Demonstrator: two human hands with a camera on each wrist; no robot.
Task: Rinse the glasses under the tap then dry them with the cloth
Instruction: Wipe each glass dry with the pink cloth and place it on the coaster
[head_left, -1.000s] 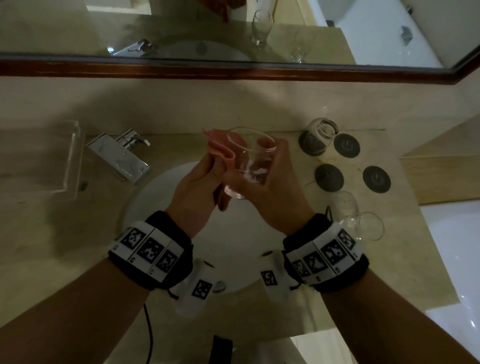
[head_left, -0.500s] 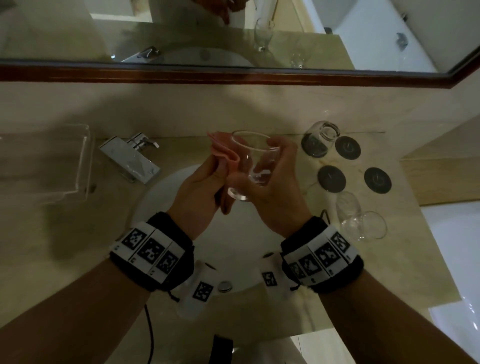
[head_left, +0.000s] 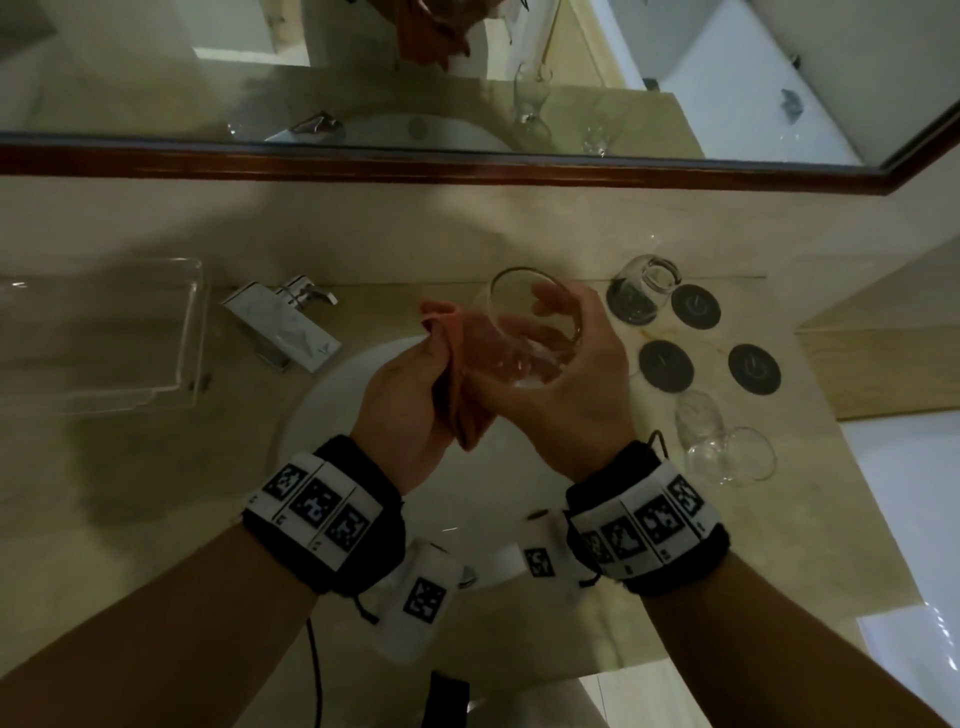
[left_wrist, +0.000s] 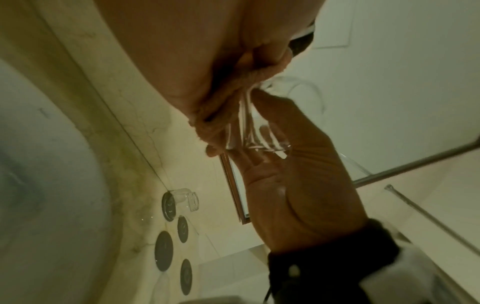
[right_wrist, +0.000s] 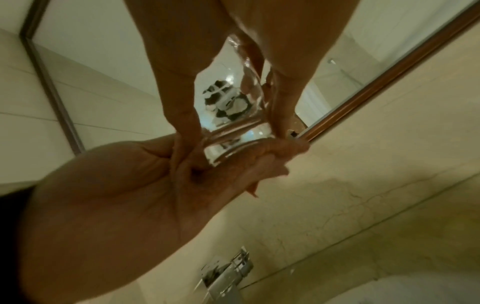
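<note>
Mirror (head_left: 467, 93): mounted on the wall above the table, dark wooden frame along its lower edge; it reflects the basin and glasses.
Table (head_left: 156, 519): beige marble surface carrying all items below.
Basin (head_left: 332, 410): white, round, set into the table, directly beneath both hands.
Tray (head_left: 98, 332): clear, rectangular, on the table at far left, well apart from the basin.
Tap (head_left: 283, 325): chrome, angular, at the basin's rear left rim; no water flow can be made out.
Right hand (head_left: 566, 395): holds the tumbler from the right side, thumb across the near wall, fingertips curled over the far rim.
Left hand (head_left: 410, 410): clenched around the cloth, pressing it against the tumbler's left side.
Tumbler (head_left: 530, 327): clear glass, held above the basin, tilted, mouth facing up and away from the person.
Cloth (head_left: 457, 364): pink-orange, bunched, in contact with the tumbler's outer wall; a loose end hangs below the left hand.
Stemmed glasses (head_left: 727, 447): two, near the table's right edge, beside the right wrist.
Inverted glass (head_left: 644, 286): mouth down on one coaster, by the back wall.
Coasters (head_left: 666, 366): dark round discs, grouped right of the basin; three uncovered.
</note>
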